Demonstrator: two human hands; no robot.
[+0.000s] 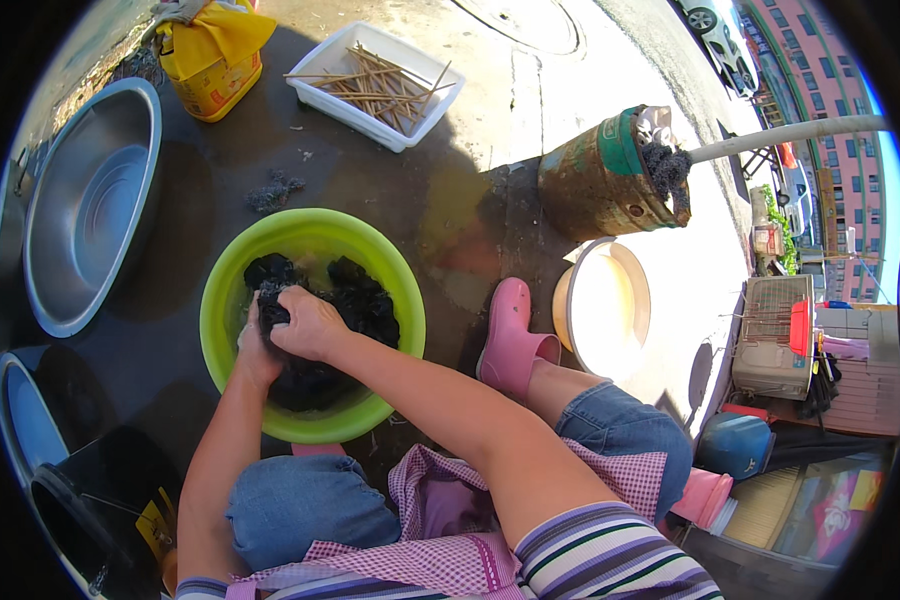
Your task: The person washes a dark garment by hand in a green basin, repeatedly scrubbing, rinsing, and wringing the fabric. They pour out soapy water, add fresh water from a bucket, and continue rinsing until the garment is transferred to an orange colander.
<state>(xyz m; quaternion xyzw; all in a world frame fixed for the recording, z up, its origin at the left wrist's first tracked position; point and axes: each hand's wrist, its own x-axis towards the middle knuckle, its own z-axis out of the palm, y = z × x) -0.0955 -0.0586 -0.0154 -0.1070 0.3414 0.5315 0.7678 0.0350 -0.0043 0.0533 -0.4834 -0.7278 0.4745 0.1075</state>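
Note:
A lime-green basin stands on the wet ground in front of me, holding water and dark, soft masses whose kind I cannot make out. Over its left half, both my hands meet on a black wet clump. My left hand grips it from the left and below, its fingers partly hidden. From the right, my right hand closes over the same clump with curled fingers. More of the black material lies in the water under and beyond my hands.
Large metal basin leans at left. Beyond are a yellow jug and a white tray of thin sticks. A rusty bucket holding a mop lies right, near a pale round basin. My pink boot stands beside the green basin.

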